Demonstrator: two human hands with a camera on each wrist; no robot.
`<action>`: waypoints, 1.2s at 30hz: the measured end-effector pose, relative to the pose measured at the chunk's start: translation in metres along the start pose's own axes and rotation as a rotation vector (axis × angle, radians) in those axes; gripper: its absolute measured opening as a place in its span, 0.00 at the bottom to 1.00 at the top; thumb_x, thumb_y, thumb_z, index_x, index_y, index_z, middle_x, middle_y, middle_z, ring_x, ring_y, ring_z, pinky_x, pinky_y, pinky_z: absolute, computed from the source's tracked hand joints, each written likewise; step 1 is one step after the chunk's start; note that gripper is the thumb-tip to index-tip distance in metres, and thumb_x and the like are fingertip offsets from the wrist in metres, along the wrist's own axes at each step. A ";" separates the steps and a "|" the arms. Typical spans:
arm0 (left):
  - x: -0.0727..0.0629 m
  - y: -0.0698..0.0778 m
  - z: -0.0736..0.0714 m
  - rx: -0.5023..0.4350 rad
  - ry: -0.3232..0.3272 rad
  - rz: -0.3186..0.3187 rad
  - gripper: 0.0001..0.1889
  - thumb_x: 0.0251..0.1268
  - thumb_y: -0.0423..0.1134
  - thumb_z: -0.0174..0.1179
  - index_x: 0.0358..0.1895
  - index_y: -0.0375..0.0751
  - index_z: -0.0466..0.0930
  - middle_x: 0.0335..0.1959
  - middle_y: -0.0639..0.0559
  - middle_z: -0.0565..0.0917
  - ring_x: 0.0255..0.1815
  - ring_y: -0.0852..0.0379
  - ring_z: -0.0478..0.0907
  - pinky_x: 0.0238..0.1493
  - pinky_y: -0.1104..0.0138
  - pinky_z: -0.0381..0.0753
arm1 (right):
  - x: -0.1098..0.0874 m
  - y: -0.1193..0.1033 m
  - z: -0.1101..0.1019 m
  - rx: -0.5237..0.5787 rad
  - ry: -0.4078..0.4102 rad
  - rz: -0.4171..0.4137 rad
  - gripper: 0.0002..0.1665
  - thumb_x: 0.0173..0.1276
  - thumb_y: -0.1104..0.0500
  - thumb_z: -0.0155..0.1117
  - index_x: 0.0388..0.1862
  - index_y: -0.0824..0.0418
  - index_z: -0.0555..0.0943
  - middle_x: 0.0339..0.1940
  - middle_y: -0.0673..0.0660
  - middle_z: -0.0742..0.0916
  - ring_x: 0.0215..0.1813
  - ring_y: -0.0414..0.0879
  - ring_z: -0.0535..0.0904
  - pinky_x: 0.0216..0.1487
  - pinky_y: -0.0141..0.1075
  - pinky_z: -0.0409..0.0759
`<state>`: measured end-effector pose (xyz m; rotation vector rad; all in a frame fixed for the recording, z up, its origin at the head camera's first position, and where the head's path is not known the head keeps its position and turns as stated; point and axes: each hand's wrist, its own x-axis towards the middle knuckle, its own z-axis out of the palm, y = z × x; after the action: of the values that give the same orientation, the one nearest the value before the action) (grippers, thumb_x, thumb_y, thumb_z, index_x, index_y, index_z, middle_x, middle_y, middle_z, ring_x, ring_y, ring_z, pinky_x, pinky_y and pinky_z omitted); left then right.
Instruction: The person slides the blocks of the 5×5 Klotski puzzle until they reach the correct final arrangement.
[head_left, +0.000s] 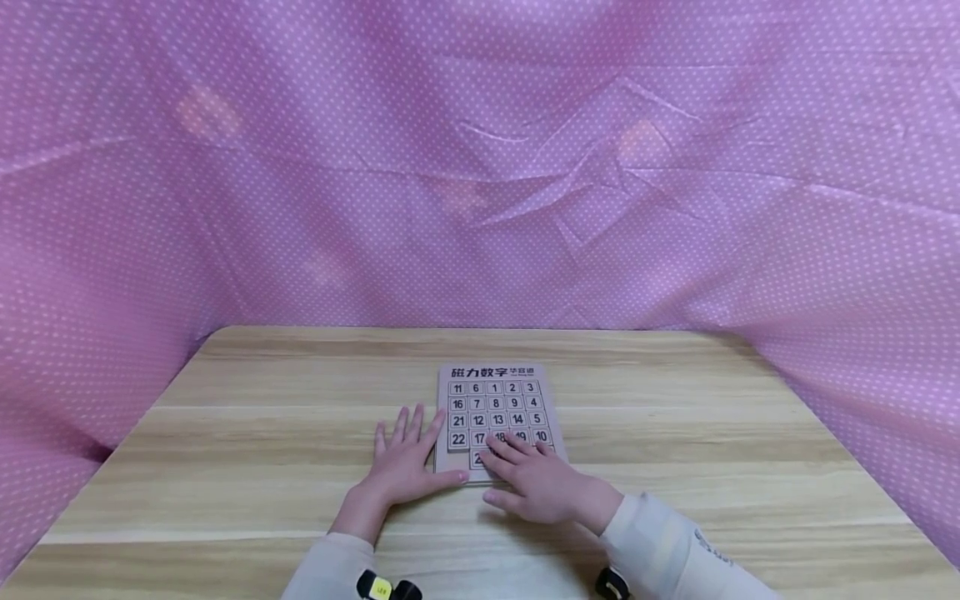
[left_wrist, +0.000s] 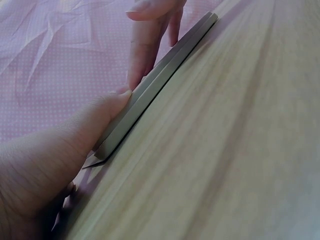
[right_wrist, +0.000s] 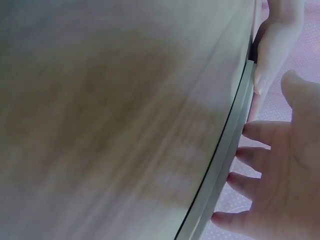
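Observation:
A grey number sliding puzzle (head_left: 454,463) lies flat on the table, with dark characters along its far edge. Its top row of tiles reads 11, 6, 1, 2, 3, and a tile-sized gap shows at the near left corner. My left hand (head_left: 401,467) is spread at the puzzle's left side, its thumb (left_wrist: 117,102) on the near left corner. The right hand (head_left: 543,486) reaches in from the near right, with straight fingers touching the lower tiles and covering part of the bottom row. In the right wrist view, its fingertips meet the puzzle (right_wrist: 235,127) along the top.
The wooden table (head_left: 247,433) stretches out on both sides of the puzzle. Pink dotted cloth (head_left: 480,208) hangs behind the table and along its sides. A dark band with a yellow label (head_left: 380,588) sits at the left sleeve, and another dark band (head_left: 613,583) at the right.

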<state>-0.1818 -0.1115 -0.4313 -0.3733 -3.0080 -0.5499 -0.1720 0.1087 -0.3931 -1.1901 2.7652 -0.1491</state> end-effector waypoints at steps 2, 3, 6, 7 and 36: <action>0.000 0.000 0.000 0.005 -0.001 0.000 0.53 0.35 0.77 0.45 0.67 0.51 0.47 0.66 0.40 0.44 0.65 0.42 0.35 0.57 0.45 0.29 | 0.002 0.000 -0.001 0.010 0.006 0.002 0.38 0.63 0.34 0.32 0.65 0.55 0.58 0.66 0.55 0.58 0.65 0.55 0.49 0.57 0.57 0.51; 0.000 -0.001 0.000 0.006 -0.002 0.002 0.53 0.35 0.77 0.44 0.67 0.51 0.47 0.66 0.40 0.44 0.65 0.41 0.35 0.57 0.45 0.29 | 0.004 0.000 -0.002 0.011 0.009 0.002 0.38 0.63 0.34 0.32 0.65 0.56 0.58 0.66 0.55 0.58 0.65 0.56 0.50 0.57 0.57 0.51; 0.000 -0.001 0.000 0.011 -0.004 0.006 0.53 0.35 0.78 0.43 0.67 0.50 0.47 0.66 0.40 0.44 0.65 0.41 0.35 0.57 0.44 0.29 | 0.013 0.000 -0.005 0.015 0.025 0.017 0.38 0.64 0.35 0.33 0.65 0.56 0.58 0.66 0.56 0.59 0.64 0.57 0.50 0.57 0.57 0.51; 0.000 -0.001 0.000 0.013 -0.005 0.007 0.53 0.35 0.78 0.43 0.67 0.50 0.47 0.66 0.40 0.44 0.65 0.41 0.35 0.57 0.45 0.29 | 0.017 0.000 -0.006 0.013 0.030 0.025 0.37 0.64 0.35 0.33 0.65 0.56 0.58 0.66 0.56 0.59 0.65 0.56 0.50 0.57 0.57 0.51; 0.006 -0.009 -0.002 0.002 -0.015 0.028 0.53 0.36 0.77 0.44 0.67 0.49 0.48 0.66 0.39 0.44 0.65 0.41 0.34 0.56 0.44 0.28 | 0.100 0.002 -0.011 0.026 -0.015 0.199 0.38 0.63 0.34 0.30 0.66 0.54 0.56 0.67 0.52 0.56 0.66 0.53 0.46 0.59 0.54 0.48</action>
<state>-0.1903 -0.1193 -0.4317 -0.4210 -3.0121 -0.5445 -0.2435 0.0375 -0.3908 -0.8996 2.8378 -0.1552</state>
